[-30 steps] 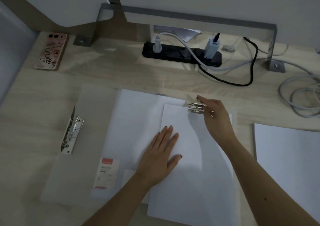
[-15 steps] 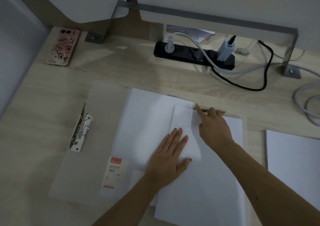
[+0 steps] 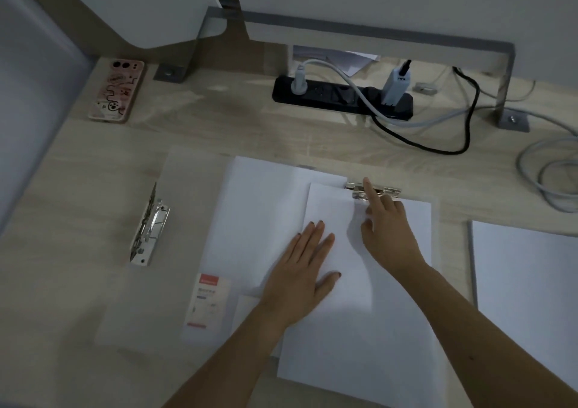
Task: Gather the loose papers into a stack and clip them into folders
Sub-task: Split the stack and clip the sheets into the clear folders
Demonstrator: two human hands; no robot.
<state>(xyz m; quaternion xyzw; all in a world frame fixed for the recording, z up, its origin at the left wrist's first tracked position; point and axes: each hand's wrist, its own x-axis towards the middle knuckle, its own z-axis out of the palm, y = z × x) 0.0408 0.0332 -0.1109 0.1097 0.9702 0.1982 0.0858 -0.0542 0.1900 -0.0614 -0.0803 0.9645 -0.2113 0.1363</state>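
Observation:
A stack of white papers [image 3: 359,329] lies on a translucent folder [image 3: 436,207] in the middle of the desk. My left hand [image 3: 301,270] lies flat on the papers, fingers straight. My right hand [image 3: 386,226] rests higher up, its index finger stretched out and pressing the folder's metal clip [image 3: 389,191] at the top edge of the papers; the other fingers are curled. A second translucent folder [image 3: 150,298] lies open to the left, with its metal clip [image 3: 148,229] raised and a white sheet [image 3: 259,207] on it.
A pink phone [image 3: 117,90] lies at the back left. A black power strip [image 3: 342,96] with plugs and cables [image 3: 438,145] runs along the back. Grey cable coils [image 3: 550,170] sit at the right. More white paper [image 3: 528,289] lies at the right edge.
My right hand let go of the clip lever it pinched open a second ago; the clip now lies flat and only the index finger presses on it. My left hand stayed flat.

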